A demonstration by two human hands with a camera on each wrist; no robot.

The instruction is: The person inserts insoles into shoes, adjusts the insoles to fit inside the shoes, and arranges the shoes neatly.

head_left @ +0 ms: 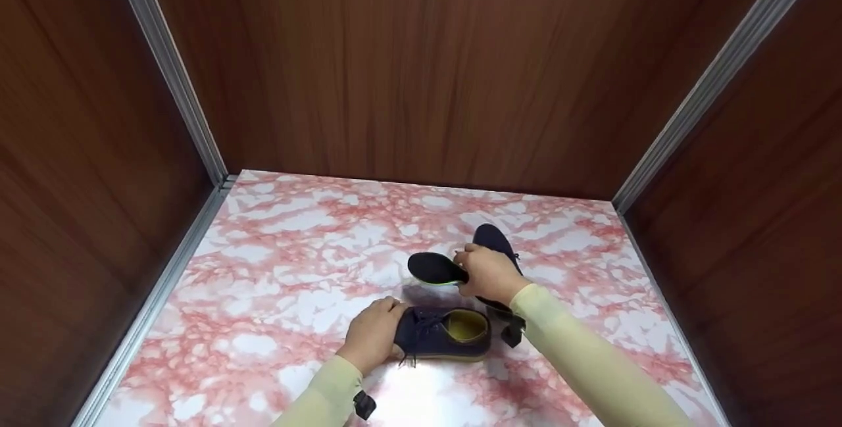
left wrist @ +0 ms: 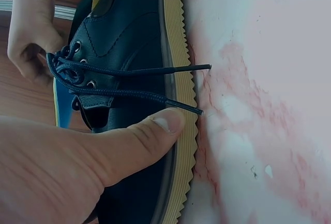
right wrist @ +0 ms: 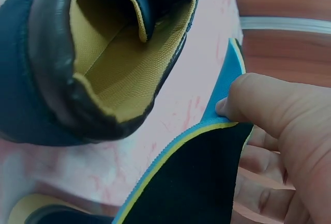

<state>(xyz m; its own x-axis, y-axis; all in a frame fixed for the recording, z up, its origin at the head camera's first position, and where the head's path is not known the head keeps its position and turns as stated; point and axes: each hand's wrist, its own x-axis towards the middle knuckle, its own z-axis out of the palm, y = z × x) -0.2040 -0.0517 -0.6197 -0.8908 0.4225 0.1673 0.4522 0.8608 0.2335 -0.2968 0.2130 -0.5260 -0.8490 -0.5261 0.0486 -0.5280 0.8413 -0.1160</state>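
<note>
A navy lace-up shoe [head_left: 437, 341] with a tan ridged sole and yellow lining stands on the patterned surface. My left hand [head_left: 375, 331] grips its toe end, the thumb [left wrist: 155, 131] pressed on the side near the loose lace ends [left wrist: 150, 73]. My right hand [head_left: 490, 274] pinches an insole [head_left: 433, 268] above and behind this shoe. Black on one face and blue on the other, the insole [right wrist: 191, 172] bends where the right thumb holds it. The shoe's opening [right wrist: 119, 63] faces up, its lining visible.
A second navy shoe [head_left: 493, 238] lies behind the right hand, partly hidden by it. The red-and-white marbled surface [head_left: 263, 295] is bounded by brown wood-look panels [head_left: 421, 72] and metal rails [head_left: 164, 52] at the corners.
</note>
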